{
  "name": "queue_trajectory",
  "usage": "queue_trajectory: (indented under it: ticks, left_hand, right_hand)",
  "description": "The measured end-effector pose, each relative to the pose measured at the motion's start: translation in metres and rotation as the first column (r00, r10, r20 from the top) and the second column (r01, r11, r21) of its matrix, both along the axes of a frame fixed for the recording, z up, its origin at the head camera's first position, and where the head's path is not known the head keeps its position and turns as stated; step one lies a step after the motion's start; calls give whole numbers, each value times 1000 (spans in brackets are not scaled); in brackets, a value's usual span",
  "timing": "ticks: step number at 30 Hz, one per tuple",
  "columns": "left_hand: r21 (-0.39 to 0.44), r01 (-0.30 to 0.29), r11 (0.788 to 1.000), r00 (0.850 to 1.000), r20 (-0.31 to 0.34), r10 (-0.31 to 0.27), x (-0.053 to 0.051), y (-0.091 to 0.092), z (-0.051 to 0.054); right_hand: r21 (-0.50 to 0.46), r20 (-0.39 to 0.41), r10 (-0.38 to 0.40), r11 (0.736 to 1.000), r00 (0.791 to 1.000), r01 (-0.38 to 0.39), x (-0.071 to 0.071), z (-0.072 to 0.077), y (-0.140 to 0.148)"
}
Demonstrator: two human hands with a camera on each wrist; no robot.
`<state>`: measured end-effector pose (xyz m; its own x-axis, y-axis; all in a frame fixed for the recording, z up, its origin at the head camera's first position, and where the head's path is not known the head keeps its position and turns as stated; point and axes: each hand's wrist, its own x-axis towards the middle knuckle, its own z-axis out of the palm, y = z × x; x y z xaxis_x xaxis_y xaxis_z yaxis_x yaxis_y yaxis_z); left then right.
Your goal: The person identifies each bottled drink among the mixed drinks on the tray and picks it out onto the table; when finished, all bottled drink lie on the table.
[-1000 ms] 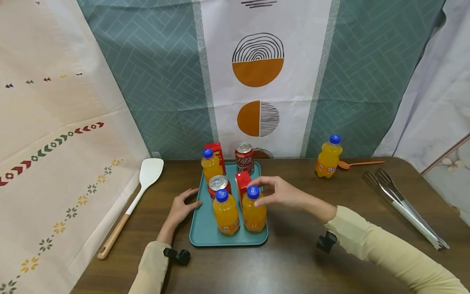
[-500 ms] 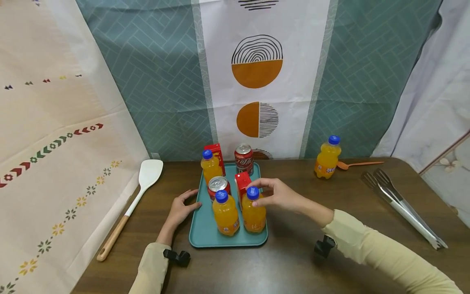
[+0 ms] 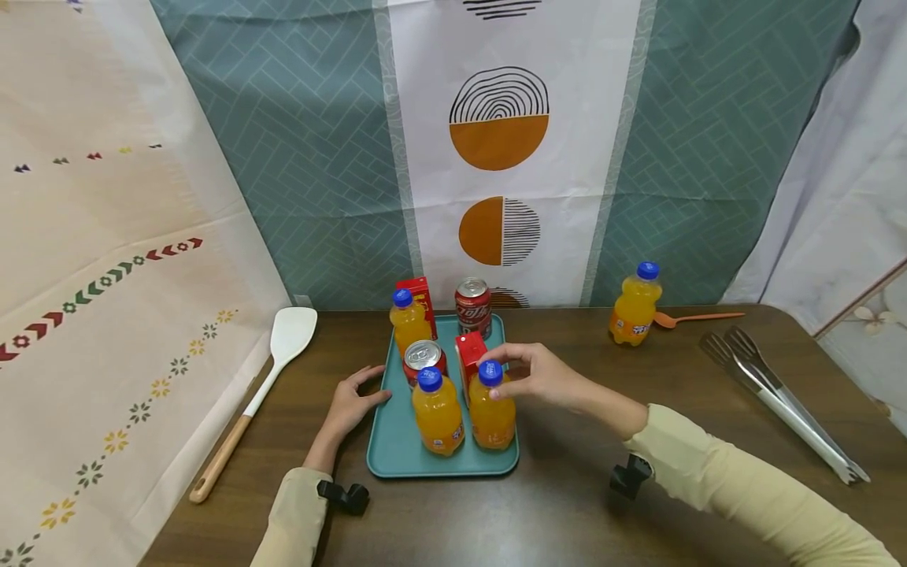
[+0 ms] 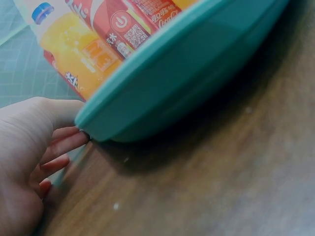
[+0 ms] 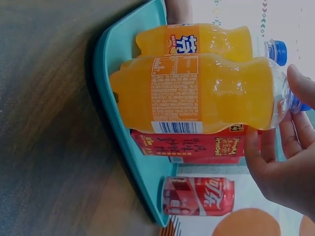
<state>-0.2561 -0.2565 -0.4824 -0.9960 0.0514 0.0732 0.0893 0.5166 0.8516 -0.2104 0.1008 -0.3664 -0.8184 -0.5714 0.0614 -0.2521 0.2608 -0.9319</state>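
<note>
My left hand (image 3: 349, 405) grips the left rim of a teal tray (image 3: 393, 445), its thumb over the edge, as the left wrist view shows. With thumb and fingers, my right hand (image 3: 542, 379) pinches an orange soda bottle (image 3: 493, 423) near its blue cap. That bottle stands upright at the tray's front right corner. To its left is a second orange soda bottle (image 3: 438, 424). Behind them are a red drink carton (image 3: 471, 351), a red soda can (image 3: 424, 360) and another orange soda bottle (image 3: 409, 327). Farther back stand a cola can (image 3: 473, 309) and a red carton (image 3: 420, 298).
A white spatula (image 3: 292, 335) with a wooden handle lies left of the tray. At the back right, an orange soda bottle (image 3: 635, 305) stands beside an orange spoon (image 3: 697, 317). Metal tongs (image 3: 786, 409) lie at the right. Fabric hangs behind the table.
Both hands keep the same places on the tray and the bottle. Only a slight shift of the whole head view shows.
</note>
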Motion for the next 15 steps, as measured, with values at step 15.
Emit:
queue_trajectory:
  ticks: [15]
  left_hand:
    - [3, 1, 1000, 1000, 2, -1, 1, 0, 1]
  right_hand:
    - [-11, 28, -11, 1000, 1000, 12, 1, 0, -1]
